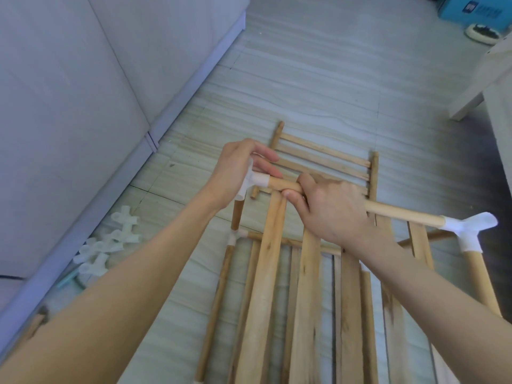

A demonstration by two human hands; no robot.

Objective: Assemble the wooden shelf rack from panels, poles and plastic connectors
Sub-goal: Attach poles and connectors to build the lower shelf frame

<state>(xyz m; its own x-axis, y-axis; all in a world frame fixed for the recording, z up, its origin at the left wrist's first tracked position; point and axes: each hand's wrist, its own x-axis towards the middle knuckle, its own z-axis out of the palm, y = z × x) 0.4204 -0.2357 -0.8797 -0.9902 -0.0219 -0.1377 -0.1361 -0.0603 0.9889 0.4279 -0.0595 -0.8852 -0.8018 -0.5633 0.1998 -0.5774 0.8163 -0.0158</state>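
A partly built wooden rack stands on the floor in front of me. Its top rail, a round wooden pole [401,214], runs between a white plastic connector [256,182] on the left and another white connector [468,231] on the right. My left hand [238,173] grips the left connector. My right hand [329,209] is curled round the pole near its left end. Slatted panel boards [266,273] lean below the pole. A short pole [237,214] drops from the left connector to a lower connector [235,236]. A second slatted panel [327,159] lies flat on the floor beyond.
Several loose white plastic connectors [108,245] lie on the floor at the left, beside the base of a grey sofa [83,106]. A blue box [476,12] and a white round object [483,34] sit at the far right. White furniture [484,87] stands at the right.
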